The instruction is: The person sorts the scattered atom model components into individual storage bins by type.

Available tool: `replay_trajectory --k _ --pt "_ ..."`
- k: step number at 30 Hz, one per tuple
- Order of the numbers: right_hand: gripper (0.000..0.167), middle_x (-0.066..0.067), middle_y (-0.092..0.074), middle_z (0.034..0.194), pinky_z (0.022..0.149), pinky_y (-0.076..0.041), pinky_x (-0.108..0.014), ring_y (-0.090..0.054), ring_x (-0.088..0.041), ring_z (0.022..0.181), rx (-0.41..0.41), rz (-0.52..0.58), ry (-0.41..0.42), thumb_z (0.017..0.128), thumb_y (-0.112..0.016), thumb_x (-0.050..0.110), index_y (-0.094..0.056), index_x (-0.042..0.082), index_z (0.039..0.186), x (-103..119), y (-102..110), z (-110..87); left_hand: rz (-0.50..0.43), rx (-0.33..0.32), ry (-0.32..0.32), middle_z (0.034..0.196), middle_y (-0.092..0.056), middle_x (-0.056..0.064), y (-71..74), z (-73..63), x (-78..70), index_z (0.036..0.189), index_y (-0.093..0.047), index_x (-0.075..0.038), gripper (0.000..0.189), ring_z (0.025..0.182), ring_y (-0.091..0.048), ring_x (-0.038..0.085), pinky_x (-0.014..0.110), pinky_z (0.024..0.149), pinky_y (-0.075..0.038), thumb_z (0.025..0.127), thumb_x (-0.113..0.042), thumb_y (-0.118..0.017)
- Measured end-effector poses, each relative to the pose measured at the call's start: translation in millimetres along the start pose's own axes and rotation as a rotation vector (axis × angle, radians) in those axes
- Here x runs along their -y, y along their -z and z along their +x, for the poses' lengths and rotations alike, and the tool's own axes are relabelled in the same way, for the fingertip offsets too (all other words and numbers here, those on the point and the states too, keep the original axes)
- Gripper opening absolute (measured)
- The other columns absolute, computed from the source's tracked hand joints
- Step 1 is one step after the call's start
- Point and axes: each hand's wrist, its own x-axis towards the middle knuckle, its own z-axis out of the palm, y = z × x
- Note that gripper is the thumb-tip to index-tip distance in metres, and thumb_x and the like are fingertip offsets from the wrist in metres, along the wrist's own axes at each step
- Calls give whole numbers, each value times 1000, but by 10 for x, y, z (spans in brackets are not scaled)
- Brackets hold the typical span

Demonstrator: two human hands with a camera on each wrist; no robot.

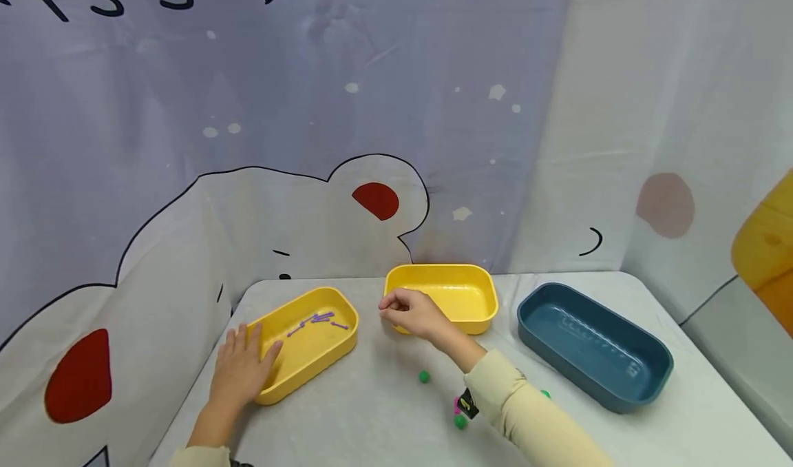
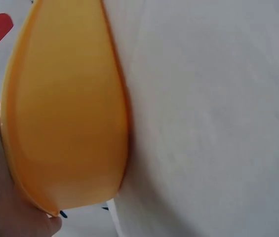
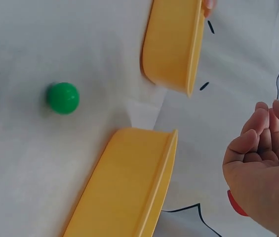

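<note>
My left hand rests on the near left edge of a yellow tray, its fingers fairly straight and the thumb over the inside. Several thin purple sticks lie in that tray. Seen from its end in the left wrist view, the same tray stands on the white cloth with the hand at its rim. My right hand is raised in front of a second yellow tray, fingers curled and thumb near the index fingertip. Nothing shows between the fingers of that hand in the right wrist view.
A blue tray stands at the right of the table. Green balls lie in the middle, another beside a small pink piece near my right sleeve. A printed cloth hangs behind the table.
</note>
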Motion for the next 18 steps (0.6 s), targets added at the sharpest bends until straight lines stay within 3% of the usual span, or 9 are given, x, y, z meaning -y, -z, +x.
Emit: replay_trajectory --k 6,10,18 --pt "14 3 -66 92 77 -51 -26 -59 -15 87 -20 -21 14 95 -71 21 -72 11 104 -62 133 -199 -45 66 16 158 -7 43 83 55 -25 156 -19 8 89 145 -1 62 72 117 -3 105 -64 -22" --pt "17 2 -67 93 75 -50 -24 -58 -16 86 -35 -18 15 95 -71 20 -71 8 107 -117 207 -324 -65 57 14 158 -6 43 98 93 -82 156 -21 9 90 145 2 63 74 115 -1 104 -65 -25" --pt "12 0 -69 91 72 -51 -20 -60 -13 81 -59 -34 74 94 -72 16 -71 9 104 -248 313 -544 -108 56 -49 163 -3 35 77 169 -507 158 -21 3 84 149 7 57 70 117 6 105 -61 -30"
